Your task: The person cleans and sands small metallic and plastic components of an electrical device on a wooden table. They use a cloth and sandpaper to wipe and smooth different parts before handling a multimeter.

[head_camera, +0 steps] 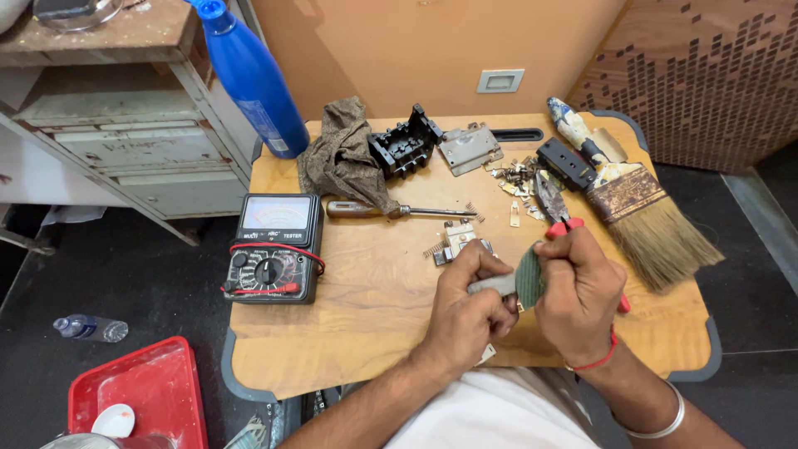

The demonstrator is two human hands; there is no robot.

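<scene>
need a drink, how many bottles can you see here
2. A tall blue bottle stands beside the wooden table, against the white cabinet. A small clear bottle lies on the dark floor near the red tray. Others may be out of view.

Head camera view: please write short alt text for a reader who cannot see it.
Two hands work over a small wooden table: the left hand holds a small grey part, the right hand presses a green abrasive pad on it. Nearby lie a multimeter, screwdriver, pliers and paintbrush.
</scene>
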